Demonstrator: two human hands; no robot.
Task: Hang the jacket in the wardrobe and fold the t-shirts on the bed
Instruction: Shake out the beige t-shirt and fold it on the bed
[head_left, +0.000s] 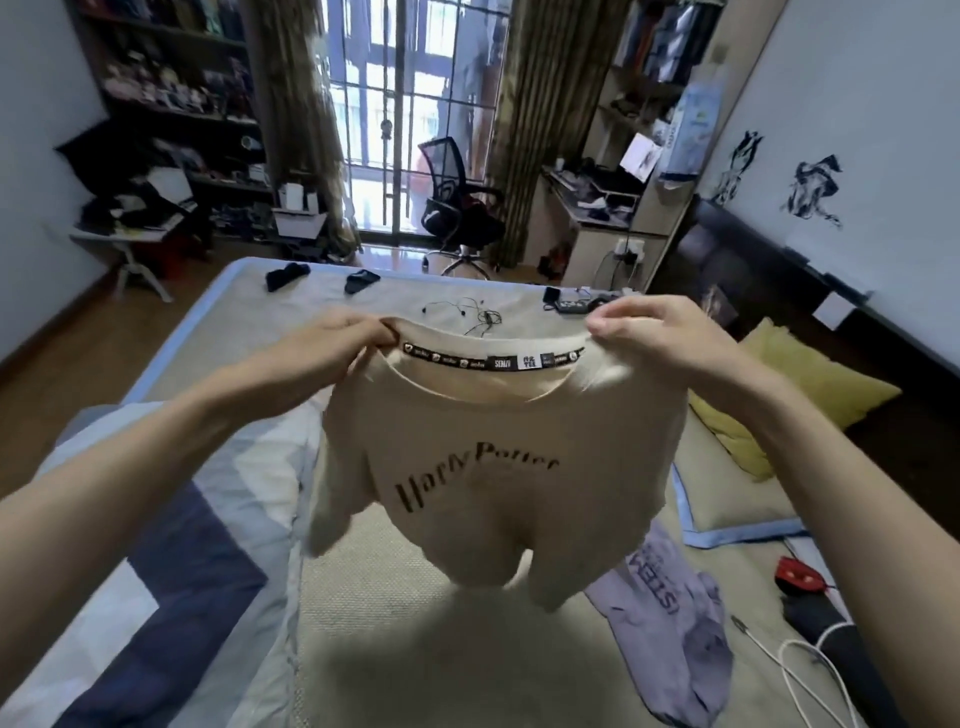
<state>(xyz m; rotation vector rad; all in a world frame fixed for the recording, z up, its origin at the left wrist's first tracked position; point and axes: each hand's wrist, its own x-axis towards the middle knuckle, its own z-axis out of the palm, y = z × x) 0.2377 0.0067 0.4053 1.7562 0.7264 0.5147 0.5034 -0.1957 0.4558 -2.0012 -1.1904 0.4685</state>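
Across the lower part of my view stretches the bed (415, 649), its beige mat bordered in pale blue, with a blue-and-white patterned quilt (171, 561) bunched along its left side and a yellow pillow (815, 389) at the right edge. Above the mat I hold a cream t-shirt (493, 467) up in the air by its shoulders, the printed front facing me and the hem hanging clear of the mat, its shadow falling underneath. My left hand (332, 348) has its grip pinched on the fabric just left of the collar, and my right hand (660, 338) has its grip clamped on the fabric just right of the collar, fingers curled over the top edge. A lavender t-shirt (670, 623) lies crumpled on the mat, below and right of the cream one. Near it, a white cable (795, 670) loops beside a small red object (797, 574). Far off on the mat lie two dark socks (287, 275) and a tangle of thin black wire (478, 314).
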